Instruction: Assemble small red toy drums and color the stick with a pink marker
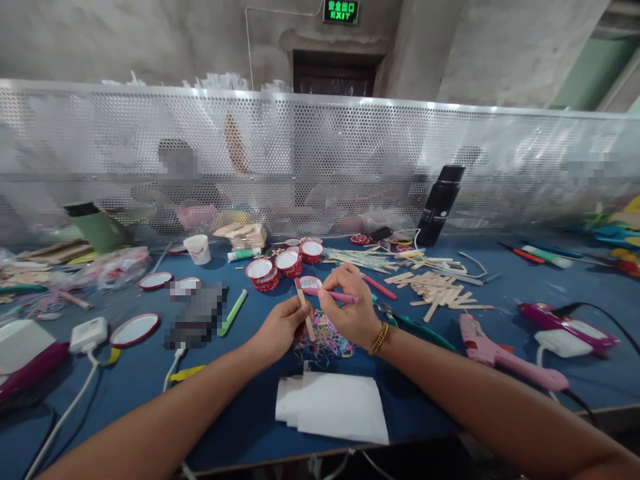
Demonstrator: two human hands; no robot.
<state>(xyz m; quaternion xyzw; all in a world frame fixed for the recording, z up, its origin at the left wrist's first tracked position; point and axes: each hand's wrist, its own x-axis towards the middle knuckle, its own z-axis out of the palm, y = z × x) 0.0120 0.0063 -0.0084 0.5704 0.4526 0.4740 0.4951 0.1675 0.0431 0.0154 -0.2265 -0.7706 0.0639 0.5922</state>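
Observation:
My left hand (284, 328) pinches a wooden craft stick (310, 327), held upright with a slight tilt; its upper end is red. In my right hand (350, 313) is a pink marker (343, 297), gripped like a pen, its front end pointing at the stick's upper part. Whether the tip touches the wood I cannot tell. Under both hands lies a tangle of multicoloured loops (330, 340). A second pink pen-like thing (381, 288) lies behind my right hand. Closer to me is a folded white sheet (333, 403).
Round red-rimmed tins (289, 262) stand in stacks behind the hands. To the right are loose craft sticks (440, 290), a pink glue gun (510, 357) and a black bottle (440, 207). A phone (197, 313) and a green cutter (233, 312) lie left. A perforated metal screen (350, 153) closes the back.

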